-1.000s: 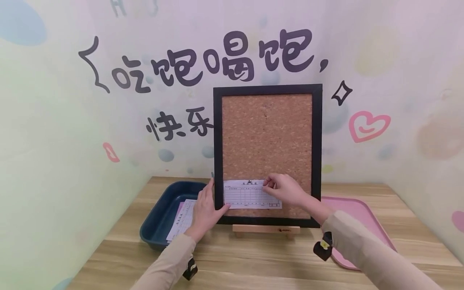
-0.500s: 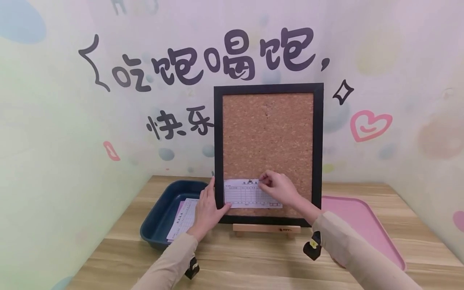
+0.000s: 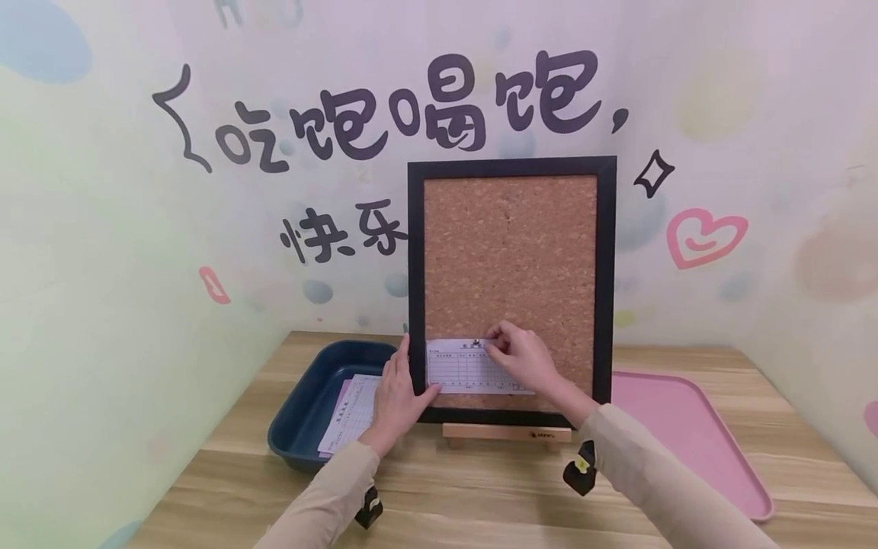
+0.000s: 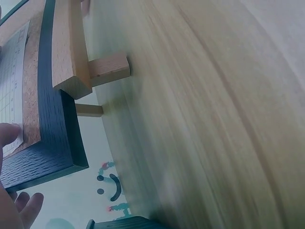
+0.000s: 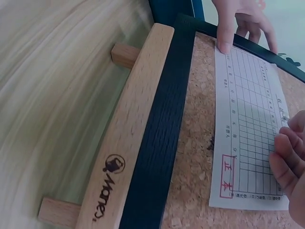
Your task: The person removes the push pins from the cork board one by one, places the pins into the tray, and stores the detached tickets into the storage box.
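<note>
A framed cork board [image 3: 507, 252] with a black rim stands on a small wooden easel [image 3: 507, 433]. A white printed form [image 3: 456, 370] lies flat against its lower part. My left hand [image 3: 400, 396] grips the frame's left side: the thumb presses the form's lower left corner, and fingers show behind the rim in the left wrist view. My right hand [image 3: 528, 358] is at the form's upper edge with fingers curled. Whether they pinch anything is hidden. Just left of these fingertips, a small dark thing [image 3: 476, 342] sits on the form's top; its kind is unclear.
At the left, a dark blue tray [image 3: 284, 427] contains several printed papers [image 3: 351, 412]. A pink tray [image 3: 686, 442] lies on the right, partly under the right sleeve. Behind the wooden table [image 3: 480, 503] hangs a patterned backdrop with large black lettering.
My right hand has moved left and slightly up along the form's upper edge. The left hand, form and board keep their places; the view has shifted slightly.
</note>
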Action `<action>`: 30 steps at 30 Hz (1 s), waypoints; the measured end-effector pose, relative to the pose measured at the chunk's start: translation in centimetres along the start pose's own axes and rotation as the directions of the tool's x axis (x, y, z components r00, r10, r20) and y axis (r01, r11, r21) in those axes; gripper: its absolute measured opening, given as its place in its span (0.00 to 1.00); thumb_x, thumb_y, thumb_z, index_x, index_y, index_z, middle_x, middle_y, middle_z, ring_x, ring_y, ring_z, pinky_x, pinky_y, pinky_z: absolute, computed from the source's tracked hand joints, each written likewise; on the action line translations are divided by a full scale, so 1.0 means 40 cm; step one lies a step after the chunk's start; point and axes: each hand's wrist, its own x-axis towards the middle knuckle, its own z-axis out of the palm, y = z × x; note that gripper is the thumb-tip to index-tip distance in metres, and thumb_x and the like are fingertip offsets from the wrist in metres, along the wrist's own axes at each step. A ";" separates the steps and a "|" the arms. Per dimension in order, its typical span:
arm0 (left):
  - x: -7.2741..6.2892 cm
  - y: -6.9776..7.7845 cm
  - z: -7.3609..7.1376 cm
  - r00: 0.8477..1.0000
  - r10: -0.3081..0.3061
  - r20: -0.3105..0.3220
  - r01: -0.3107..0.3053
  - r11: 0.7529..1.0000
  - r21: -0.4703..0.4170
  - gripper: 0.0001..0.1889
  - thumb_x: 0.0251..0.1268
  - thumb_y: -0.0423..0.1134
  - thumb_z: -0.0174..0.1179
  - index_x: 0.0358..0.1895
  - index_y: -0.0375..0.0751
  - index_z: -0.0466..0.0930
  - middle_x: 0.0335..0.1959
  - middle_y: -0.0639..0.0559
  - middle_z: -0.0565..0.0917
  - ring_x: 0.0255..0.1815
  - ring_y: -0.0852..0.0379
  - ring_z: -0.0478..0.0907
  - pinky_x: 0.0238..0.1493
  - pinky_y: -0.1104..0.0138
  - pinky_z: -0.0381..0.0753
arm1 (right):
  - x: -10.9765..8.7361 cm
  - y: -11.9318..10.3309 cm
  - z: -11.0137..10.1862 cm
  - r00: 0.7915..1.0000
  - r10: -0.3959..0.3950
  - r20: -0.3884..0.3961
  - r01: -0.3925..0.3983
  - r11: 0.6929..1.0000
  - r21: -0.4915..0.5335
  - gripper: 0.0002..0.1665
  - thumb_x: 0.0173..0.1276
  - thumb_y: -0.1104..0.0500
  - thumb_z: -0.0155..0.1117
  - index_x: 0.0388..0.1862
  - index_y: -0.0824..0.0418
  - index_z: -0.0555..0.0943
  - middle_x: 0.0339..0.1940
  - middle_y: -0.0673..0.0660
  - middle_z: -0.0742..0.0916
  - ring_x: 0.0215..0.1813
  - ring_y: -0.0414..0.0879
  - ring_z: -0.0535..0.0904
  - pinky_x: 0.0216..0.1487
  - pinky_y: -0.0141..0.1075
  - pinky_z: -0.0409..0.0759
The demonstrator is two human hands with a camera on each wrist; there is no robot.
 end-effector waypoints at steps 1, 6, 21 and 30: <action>0.000 0.000 0.000 1.000 -0.001 -0.001 0.001 1.000 -0.003 0.50 0.46 0.44 0.70 0.69 0.38 0.45 0.58 0.36 0.69 0.55 0.42 0.68 0.52 0.51 0.71 | 0.001 0.000 0.003 1.000 -0.006 -0.005 0.006 1.000 0.000 0.05 0.60 0.62 0.62 0.35 0.61 0.78 0.21 0.49 0.79 0.22 0.39 0.70 0.23 0.31 0.68; 0.001 0.002 0.001 1.000 -0.008 0.003 0.008 1.000 -0.010 0.50 0.46 0.44 0.70 0.69 0.38 0.46 0.57 0.37 0.69 0.54 0.43 0.69 0.52 0.52 0.71 | 0.003 -0.002 0.017 0.999 -0.030 -0.025 0.030 0.999 -0.013 0.04 0.59 0.63 0.62 0.34 0.60 0.78 0.20 0.48 0.79 0.21 0.38 0.69 0.22 0.30 0.67; 0.002 0.003 0.002 1.000 -0.007 -0.006 0.007 1.000 -0.030 0.50 0.45 0.43 0.70 0.69 0.39 0.47 0.55 0.38 0.70 0.52 0.43 0.71 0.49 0.52 0.73 | -0.002 -0.011 0.051 0.987 -0.072 -0.144 0.064 0.996 -0.059 0.02 0.59 0.64 0.62 0.31 0.62 0.79 0.17 0.47 0.77 0.18 0.37 0.66 0.19 0.28 0.65; 0.001 0.004 -0.004 1.000 -0.024 0.009 0.025 0.998 -0.055 0.50 0.46 0.43 0.70 0.70 0.40 0.46 0.58 0.38 0.68 0.54 0.43 0.70 0.52 0.52 0.72 | -0.003 -0.021 0.058 0.986 -0.054 -0.156 0.044 0.997 -0.064 0.03 0.59 0.64 0.62 0.31 0.63 0.79 0.17 0.48 0.76 0.17 0.37 0.66 0.19 0.28 0.64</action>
